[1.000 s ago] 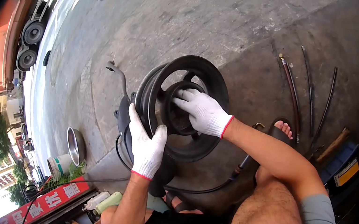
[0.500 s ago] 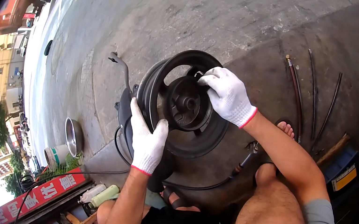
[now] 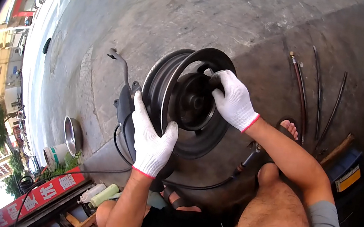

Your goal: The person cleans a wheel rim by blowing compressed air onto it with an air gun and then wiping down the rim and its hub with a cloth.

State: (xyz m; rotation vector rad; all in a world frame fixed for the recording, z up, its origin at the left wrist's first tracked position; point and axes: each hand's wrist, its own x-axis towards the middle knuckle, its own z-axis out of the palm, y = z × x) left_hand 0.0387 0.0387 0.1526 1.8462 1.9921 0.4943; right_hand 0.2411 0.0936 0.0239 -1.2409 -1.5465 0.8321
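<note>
A black motorcycle wheel rim [image 3: 153, 75] without a tyre stands tilted in front of me, its round hub [image 3: 189, 100] facing my right side. My left hand [image 3: 152, 143], in a white knit glove with a red cuff, is closed on the rim's near left edge, the thumb in front and the fingers along the outside. At the hub's upper right, my gloved right hand [image 3: 236, 102] has its fingers curled together over a dark part. A small pale tip shows beside them; what they pinch is hidden. Behind the rim is a dark metal part with a bent tube [image 3: 123, 69].
Several dark hoses [image 3: 318, 93] lie on the concrete floor at right. An air tool [image 3: 246, 162] on a black hose rests near my knee. A blue box [image 3: 346, 170] stands at far right. Left are a metal bowl [image 3: 72, 137], a bucket [image 3: 55, 155] and a red sign [image 3: 40, 195].
The wheel rim has turned and tipped, showing more of its outer barrel on the left. My left hand moved slightly right with it; my right hand's fingers shifted a little to the right.
</note>
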